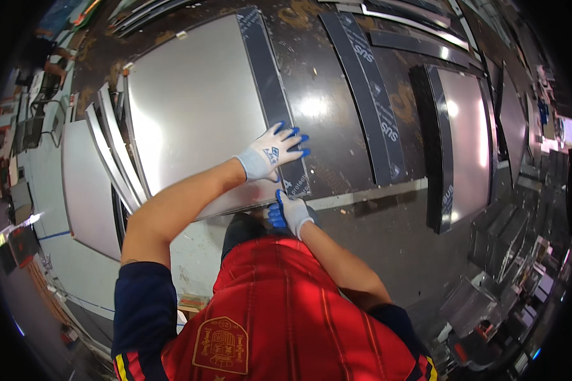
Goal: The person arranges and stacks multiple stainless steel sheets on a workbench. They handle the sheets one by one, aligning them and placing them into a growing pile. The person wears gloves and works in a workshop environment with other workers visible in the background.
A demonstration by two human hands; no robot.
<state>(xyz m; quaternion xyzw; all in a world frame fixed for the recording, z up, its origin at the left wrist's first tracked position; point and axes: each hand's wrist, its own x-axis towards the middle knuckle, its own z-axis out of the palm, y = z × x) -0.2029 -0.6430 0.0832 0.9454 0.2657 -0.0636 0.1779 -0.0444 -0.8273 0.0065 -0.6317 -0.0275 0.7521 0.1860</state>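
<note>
A large flat metal panel (197, 95) lies before me, with a dark protective film strip (255, 57) along its right side. My left hand (274, 152), in a white glove with blue fingertips, rests spread and palm down on that strip near its close end. At the panel's near edge, my right hand (292, 213) wears a matching glove. Its thumb points up to the edge and the blue-coated fingers curl in below. Whatever sits between thumb and fingers is hidden.
A long dark film-covered strip (365, 95) lies right of the panel on the dark worktable (324, 146). Farther right, a stack of panels (464, 140) overhangs the table's near edge. Curved silvery metal strips (111, 143) lean at the left. More long profiles (419, 47) lie at the back.
</note>
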